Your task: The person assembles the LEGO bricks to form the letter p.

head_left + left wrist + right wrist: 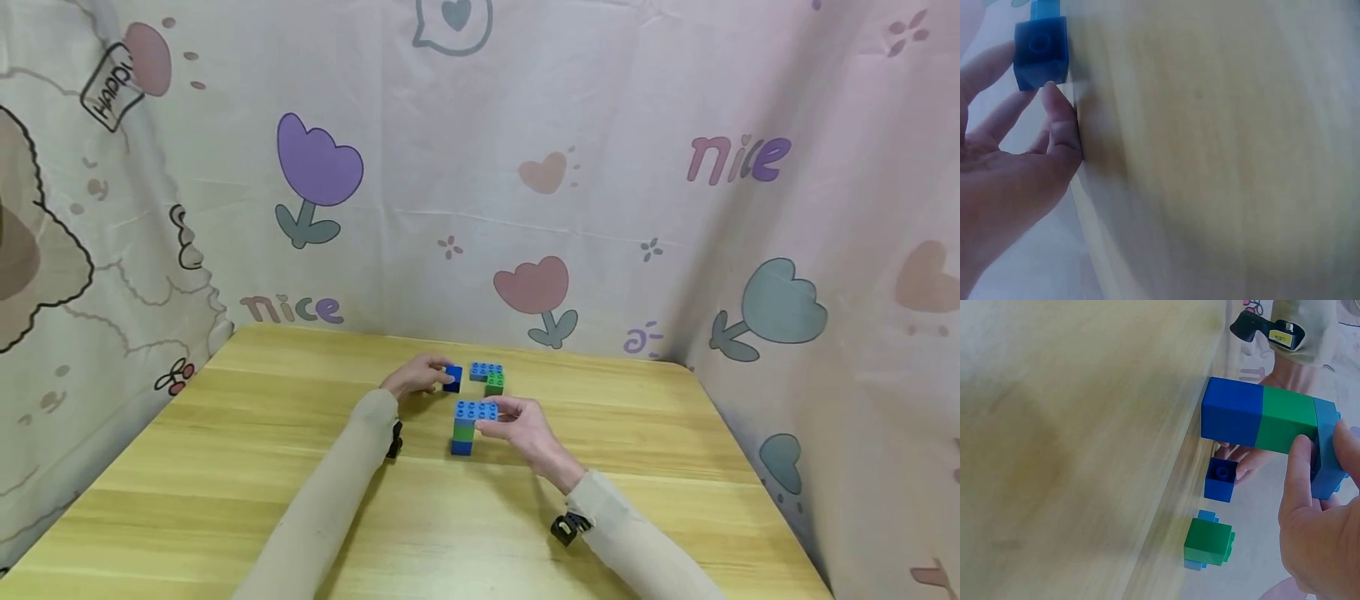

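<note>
At the back middle of the table, my left hand (pixel 417 377) pinches a dark blue brick (pixel 1040 53) between thumb and fingers. The brick's hollow underside, with a round tube in it, faces the left wrist camera. Nearer to me, my right hand (pixel 525 429) grips the overhanging end of a light blue brick (pixel 477 410). This brick tops an upright stack, above a green brick (pixel 1286 419) and a dark blue brick (pixel 1231 412). Behind the right hand lies another light blue brick (pixel 480 372) with a green brick (pixel 495 383) at its right front corner.
The wooden table (pixel 225 467) reaches back to a patterned curtain (pixel 420 275) that also hangs at both sides. A black camera mount (pixel 572 527) is strapped to the right wrist, another (pixel 394 440) to the left.
</note>
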`<state>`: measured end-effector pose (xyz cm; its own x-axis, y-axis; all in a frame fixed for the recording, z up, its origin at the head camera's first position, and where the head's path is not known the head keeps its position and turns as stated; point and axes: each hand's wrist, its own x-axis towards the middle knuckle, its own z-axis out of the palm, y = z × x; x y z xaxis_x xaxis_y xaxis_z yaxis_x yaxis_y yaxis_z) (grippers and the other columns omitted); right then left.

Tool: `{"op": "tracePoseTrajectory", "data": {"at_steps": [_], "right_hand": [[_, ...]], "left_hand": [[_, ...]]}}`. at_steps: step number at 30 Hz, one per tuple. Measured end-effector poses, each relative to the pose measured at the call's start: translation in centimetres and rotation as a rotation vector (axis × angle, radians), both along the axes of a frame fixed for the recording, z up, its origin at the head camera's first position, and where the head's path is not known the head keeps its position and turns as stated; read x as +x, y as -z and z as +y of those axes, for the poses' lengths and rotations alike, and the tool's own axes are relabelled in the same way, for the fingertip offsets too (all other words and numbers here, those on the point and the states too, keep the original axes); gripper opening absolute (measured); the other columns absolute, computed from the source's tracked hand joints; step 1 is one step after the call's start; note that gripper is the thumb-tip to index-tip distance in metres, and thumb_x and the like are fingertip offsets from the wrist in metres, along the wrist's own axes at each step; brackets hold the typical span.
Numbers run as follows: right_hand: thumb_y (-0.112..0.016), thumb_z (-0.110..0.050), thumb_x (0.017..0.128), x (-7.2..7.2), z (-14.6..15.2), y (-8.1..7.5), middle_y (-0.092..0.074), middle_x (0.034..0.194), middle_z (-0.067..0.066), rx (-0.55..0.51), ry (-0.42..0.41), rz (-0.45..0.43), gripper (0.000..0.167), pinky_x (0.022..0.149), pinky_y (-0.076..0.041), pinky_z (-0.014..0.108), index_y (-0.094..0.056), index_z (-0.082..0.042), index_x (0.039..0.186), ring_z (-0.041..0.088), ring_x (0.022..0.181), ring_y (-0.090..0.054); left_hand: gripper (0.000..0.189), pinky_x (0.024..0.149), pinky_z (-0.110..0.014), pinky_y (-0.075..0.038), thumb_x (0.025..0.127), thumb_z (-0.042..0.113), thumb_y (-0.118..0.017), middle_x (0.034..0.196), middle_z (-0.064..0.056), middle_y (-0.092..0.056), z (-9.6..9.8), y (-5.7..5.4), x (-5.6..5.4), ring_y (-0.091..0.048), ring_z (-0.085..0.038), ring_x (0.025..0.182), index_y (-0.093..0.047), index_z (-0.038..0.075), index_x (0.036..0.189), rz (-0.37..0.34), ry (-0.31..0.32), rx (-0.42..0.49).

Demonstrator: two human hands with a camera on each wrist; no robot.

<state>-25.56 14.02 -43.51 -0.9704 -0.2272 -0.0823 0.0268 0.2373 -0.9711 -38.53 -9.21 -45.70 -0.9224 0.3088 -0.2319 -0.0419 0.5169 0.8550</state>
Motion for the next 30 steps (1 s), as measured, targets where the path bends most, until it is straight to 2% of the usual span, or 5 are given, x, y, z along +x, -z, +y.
{"op": "tracePoseTrajectory", "data": {"at_steps": [5, 11, 20, 25, 30], "right_hand": [[-0.081, -0.024, 0.081, 0.0, 0.1, -0.2, -0.068, 0.115, 0.007, 0.009, -0.003, 0.002, 0.045, 0.088, -0.055, 0.034, -0.068, -0.013, 0.122, 0.019, 0.1, -0.062], [-0.081, -0.022, 0.081, 0.0, 0.1, -0.1, -0.067, 0.115, 0.007, 0.004, 0.003, -0.003, 0.044, 0.086, -0.055, 0.032, -0.068, -0.013, 0.122, 0.018, 0.099, -0.062], [-0.081, -0.02, 0.081, -0.1, 0.0, 0.1, -0.067, 0.112, 0.008, 0.001, 0.007, -0.007, 0.043, 0.084, -0.056, 0.031, -0.068, -0.011, 0.121, 0.018, 0.097, -0.062], [-0.081, -0.019, 0.081, -0.2, -0.1, 0.1, -0.068, 0.113, 0.009, -0.007, 0.009, -0.007, 0.044, 0.085, -0.056, 0.032, -0.068, -0.01, 0.122, 0.017, 0.097, -0.064], [-0.081, -0.017, 0.081, -0.2, -0.2, 0.0, -0.069, 0.114, 0.01, -0.018, 0.008, -0.002, 0.045, 0.088, -0.056, 0.034, -0.067, -0.008, 0.123, 0.017, 0.098, -0.065]], "left_hand": [[0.046, 0.082, -0.032, -0.052, 0.091, 0.02, -0.069, 0.143, -0.022, -0.046, -0.2, 0.1, -0.1, -0.059, -0.028, 0.106, -0.057, 0.009, 0.134, -0.004, -0.001, 0.042], [0.047, 0.08, -0.031, -0.053, 0.086, 0.013, -0.074, 0.137, -0.02, -0.051, -0.4, 0.9, -0.6, -0.056, -0.028, 0.109, -0.056, 0.007, 0.129, -0.016, -0.029, 0.113], [0.04, 0.08, -0.033, -0.055, 0.086, 0.006, -0.073, 0.128, -0.02, -0.057, -0.4, 0.6, 0.1, -0.059, -0.028, 0.104, -0.056, 0.006, 0.122, -0.009, -0.061, 0.186], [0.046, 0.082, -0.034, -0.056, 0.085, 0.003, -0.073, 0.13, -0.02, -0.056, -0.8, 0.5, 0.2, -0.059, -0.028, 0.105, -0.054, 0.007, 0.127, -0.031, -0.048, 0.217], [0.056, 0.096, -0.042, -0.053, 0.083, 0.002, -0.073, 0.135, -0.021, -0.054, -0.9, 0.0, 0.6, -0.057, -0.032, 0.114, -0.053, 0.007, 0.135, -0.012, -0.039, 0.204]]}}
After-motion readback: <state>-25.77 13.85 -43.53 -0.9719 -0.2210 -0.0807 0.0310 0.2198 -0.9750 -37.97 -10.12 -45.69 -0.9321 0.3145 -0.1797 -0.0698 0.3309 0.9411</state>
